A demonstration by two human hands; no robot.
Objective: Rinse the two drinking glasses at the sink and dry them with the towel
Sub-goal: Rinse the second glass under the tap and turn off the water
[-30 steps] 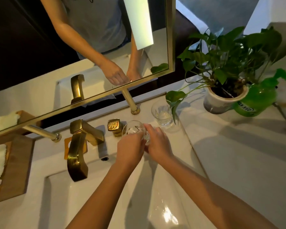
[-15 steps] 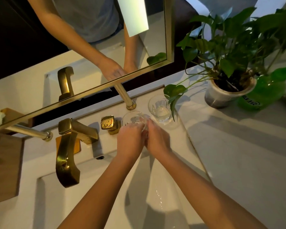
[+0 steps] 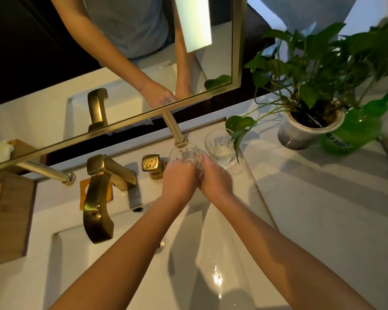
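A: Item one, drinking glass (image 3: 185, 153)?
B: Clasped by the curled fingers of left hand (image 3: 177, 179) and right hand (image 3: 214, 179) together.
A: Item two, second glass (image 3: 221, 145)?
B: Upright, just beyond the right fingers, untouched. Brass faucet (image 3: 99, 198) left of the left fingers.

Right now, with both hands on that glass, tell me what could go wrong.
The held glass, gripped by the left hand and right hand, may be wet and could slip into the sink. The second glass stands close beside the right hand; a stray knuckle might topple it.
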